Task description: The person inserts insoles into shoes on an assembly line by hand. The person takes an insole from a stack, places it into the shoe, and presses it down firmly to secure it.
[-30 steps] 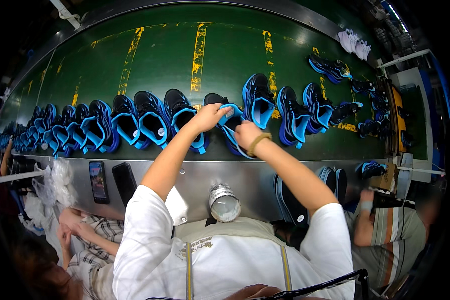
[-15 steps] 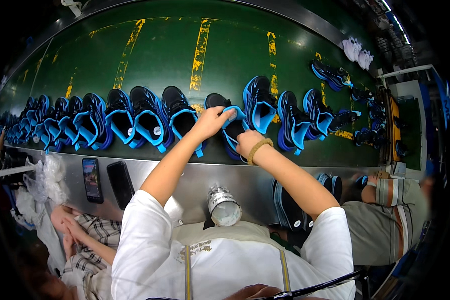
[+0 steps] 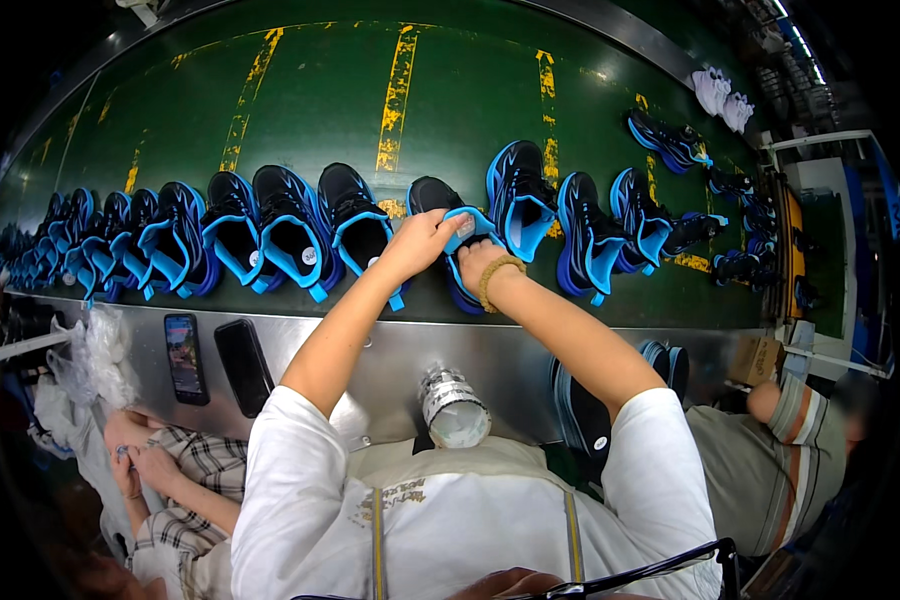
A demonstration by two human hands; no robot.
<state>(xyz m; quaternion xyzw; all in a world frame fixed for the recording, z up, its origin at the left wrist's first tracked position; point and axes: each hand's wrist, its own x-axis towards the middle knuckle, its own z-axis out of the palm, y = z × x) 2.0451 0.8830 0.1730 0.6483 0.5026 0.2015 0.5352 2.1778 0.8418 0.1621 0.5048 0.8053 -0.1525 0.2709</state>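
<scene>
A black sneaker with a blue lining (image 3: 433, 196) stands in front of me on the green work surface (image 3: 320, 110), its toe pointing away. My left hand (image 3: 416, 242) is closed on the tongue at its opening, thumb and fingers pinching the edge. My right hand (image 3: 482, 266), with a woven band at the wrist, reaches down into the shoe's opening. The fingers of that hand are hidden inside, so I cannot see whether they hold anything. Similar sneakers stand close on both sides, one (image 3: 352, 215) left and another (image 3: 521, 200) right.
A row of sneakers (image 3: 175, 240) runs far left. On the metal ledge (image 3: 400, 360) are two phones (image 3: 186, 358) (image 3: 242, 366), a whitish-smeared container (image 3: 456, 410) and dark insoles (image 3: 578, 400). White shoes (image 3: 712, 92) sit far right. People sit left (image 3: 185, 490) and right (image 3: 745, 470).
My right hand has moved slightly left and deeper into the sneaker's opening. My left hand keeps its hold on the tongue. The person on the right has shifted an arm.
</scene>
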